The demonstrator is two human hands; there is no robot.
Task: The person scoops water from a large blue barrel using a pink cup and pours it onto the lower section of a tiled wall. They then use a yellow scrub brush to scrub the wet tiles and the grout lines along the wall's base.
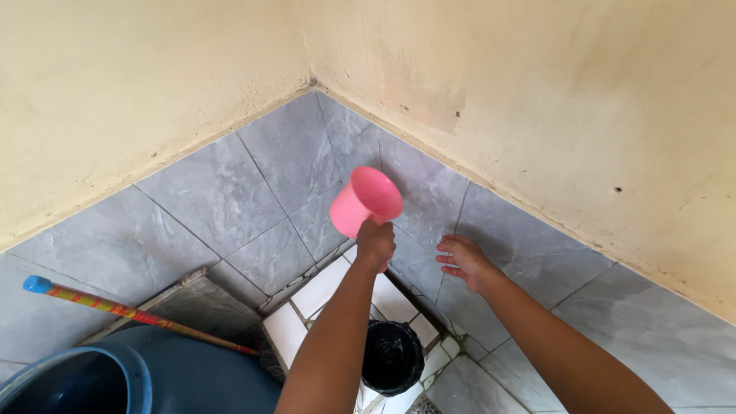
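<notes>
A black bucket [392, 357] stands on the white-tiled floor [285, 330].

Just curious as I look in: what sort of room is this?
Probably a simple bathroom or wash area: grey wall tiles, a large blue water barrel, a black bucket, and a pink dipper in the left hand.

A home washroom: grey tiled walls [253, 184], blue water barrel [115, 379].

The blue barrel [115, 379] is cut off by the bottom edge; the pink scoop [366, 201] handle is hidden in the left hand [376, 244].
</notes>
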